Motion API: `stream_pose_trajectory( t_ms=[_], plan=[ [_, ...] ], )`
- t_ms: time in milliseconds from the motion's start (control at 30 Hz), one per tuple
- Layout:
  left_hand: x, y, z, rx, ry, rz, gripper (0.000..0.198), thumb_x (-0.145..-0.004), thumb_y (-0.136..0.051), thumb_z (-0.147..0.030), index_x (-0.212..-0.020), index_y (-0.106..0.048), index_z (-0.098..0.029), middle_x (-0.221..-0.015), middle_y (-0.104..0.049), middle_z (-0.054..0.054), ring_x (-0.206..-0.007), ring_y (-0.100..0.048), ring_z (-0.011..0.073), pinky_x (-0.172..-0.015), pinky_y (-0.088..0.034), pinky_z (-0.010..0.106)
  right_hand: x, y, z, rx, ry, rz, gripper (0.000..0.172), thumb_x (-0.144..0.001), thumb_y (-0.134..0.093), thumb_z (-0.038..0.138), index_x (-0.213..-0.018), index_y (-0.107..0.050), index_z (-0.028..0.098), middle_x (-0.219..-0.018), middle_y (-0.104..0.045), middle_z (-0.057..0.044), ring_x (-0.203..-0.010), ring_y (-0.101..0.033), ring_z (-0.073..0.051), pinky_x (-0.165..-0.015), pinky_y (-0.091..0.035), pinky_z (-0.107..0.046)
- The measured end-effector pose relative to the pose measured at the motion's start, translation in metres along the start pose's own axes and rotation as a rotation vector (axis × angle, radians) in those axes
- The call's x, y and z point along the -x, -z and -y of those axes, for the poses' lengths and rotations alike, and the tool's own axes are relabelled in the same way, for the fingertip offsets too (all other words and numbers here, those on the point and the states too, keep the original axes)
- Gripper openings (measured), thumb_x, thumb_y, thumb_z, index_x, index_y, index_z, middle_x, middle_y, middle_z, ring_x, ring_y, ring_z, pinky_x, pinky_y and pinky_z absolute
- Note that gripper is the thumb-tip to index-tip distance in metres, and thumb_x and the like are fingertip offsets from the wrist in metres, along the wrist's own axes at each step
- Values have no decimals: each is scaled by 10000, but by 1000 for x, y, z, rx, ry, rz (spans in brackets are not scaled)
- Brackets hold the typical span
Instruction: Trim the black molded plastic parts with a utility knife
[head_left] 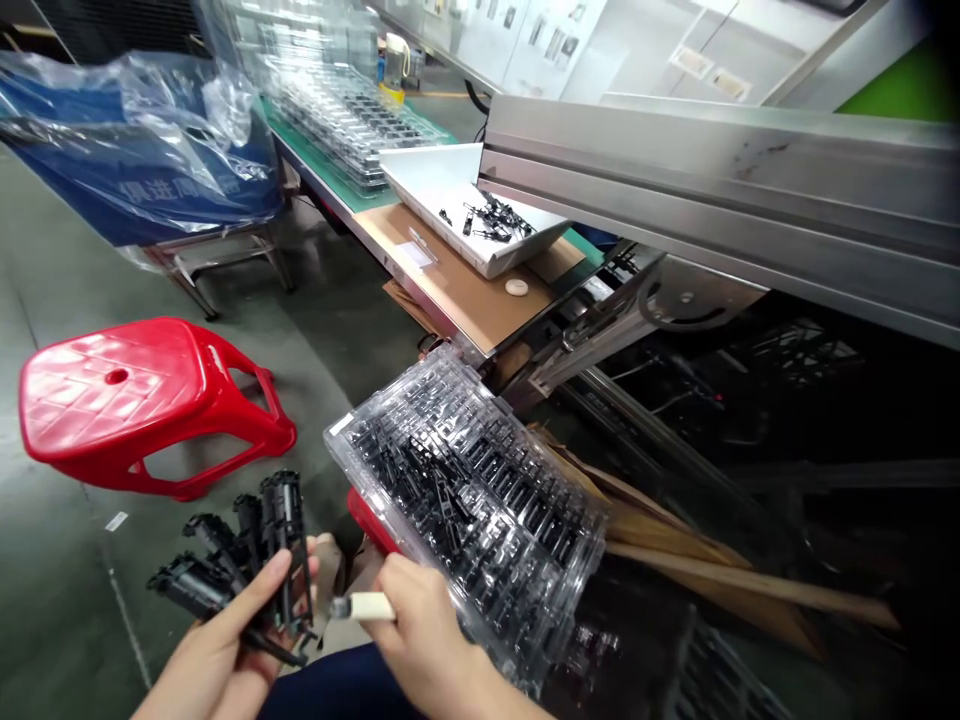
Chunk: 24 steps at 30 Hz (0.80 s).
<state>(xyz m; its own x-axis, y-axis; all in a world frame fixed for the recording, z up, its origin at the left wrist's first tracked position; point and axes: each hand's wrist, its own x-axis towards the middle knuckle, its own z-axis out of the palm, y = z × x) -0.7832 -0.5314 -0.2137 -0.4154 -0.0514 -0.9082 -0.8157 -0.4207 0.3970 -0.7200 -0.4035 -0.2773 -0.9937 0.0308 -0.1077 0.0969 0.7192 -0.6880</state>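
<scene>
Left hand [217, 650] fingers closed round bunch of black plastic parts [240, 560]; right hand [424, 630] pinches small cream-handled tool [364, 606] at near edge of clear tray [472, 500]; parts likely light, stiff, snappable, best held by bodies

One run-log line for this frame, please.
left hand: holds black plastic parts | right hand: grips small cream-handled tool | clear tray of black parts on lap | red stool left

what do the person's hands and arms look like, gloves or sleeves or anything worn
Both are bare: the left hand and right hand wear no gloves, and no rings or watch show. The forearms are uncovered as far as the picture's lower edge, with no sleeve in view. The fingernails are short and unpainted.
</scene>
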Motion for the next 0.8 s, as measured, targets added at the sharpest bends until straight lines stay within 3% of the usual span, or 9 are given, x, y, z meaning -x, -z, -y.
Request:
stream_pose_trajectory(
  t_ms=[67,233,367,500,600,700,800],
  plan=[
    [-9,7,-4,18,-8,-7,229,-694,-484,-7,-913,-533,-54,-695,-629,55,-601,-586,132,-490,-520,195,0,-2,-27,72,-140,12,160,-722,-491,289,-615,-475,172,-610,-503,15,-543,-485,-102,-491,-340,-190],
    [-16,16,-3,34,26,0,377,-706,-410,45,-1073,-421,-41,-621,-620,40,-590,-589,121,-496,-521,182,4,-3,-91,222,-457,-124,144,-745,-459,265,-798,-464,131,-739,-507,-74,-574,-527,-182,-497,-349,-262],
    [-14,14,-1,23,36,4,310,-681,-439,66,-976,-459,-28,-676,-629,36,-631,-593,121,-526,-530,193,15,-7,-111,200,-538,-141,163,-759,-427,263,-734,-486,113,-766,-511,-111,-594,-545,-205,-522,-379,-297],
    [-16,12,-1,-43,47,17,220,-655,-503,50,-864,-495,-20,-758,-622,62,-640,-589,129,-486,-513,199,24,5,-97,44,-503,-119,262,-822,-305,292,-856,-474,94,-728,-534,-81,-505,-529,-145,-504,-407,-264],
    [-13,5,4,-138,95,47,232,-642,-544,22,-868,-513,-19,-860,-603,123,-647,-586,137,-456,-490,190,25,33,-69,-96,-407,-64,299,-822,-318,338,-960,-466,118,-721,-539,-34,-450,-495,-98,-471,-412,-222],
    [-2,-4,10,-238,168,99,276,-629,-596,-36,-892,-517,-13,-855,-603,175,-617,-579,144,-439,-468,192,18,69,-38,-266,-121,30,237,-778,-440,297,-982,-513,200,-906,-501,-32,-766,-516,-123,-694,-413,-234],
    [12,-11,15,-340,261,165,357,-636,-626,-135,-945,-496,-14,-814,-612,186,-573,-571,141,-420,-444,188,8,99,-16,-343,119,169,282,-740,-477,134,-1008,-518,214,-920,-454,-30,-847,-461,-113,-760,-373,-231]
  ],
)
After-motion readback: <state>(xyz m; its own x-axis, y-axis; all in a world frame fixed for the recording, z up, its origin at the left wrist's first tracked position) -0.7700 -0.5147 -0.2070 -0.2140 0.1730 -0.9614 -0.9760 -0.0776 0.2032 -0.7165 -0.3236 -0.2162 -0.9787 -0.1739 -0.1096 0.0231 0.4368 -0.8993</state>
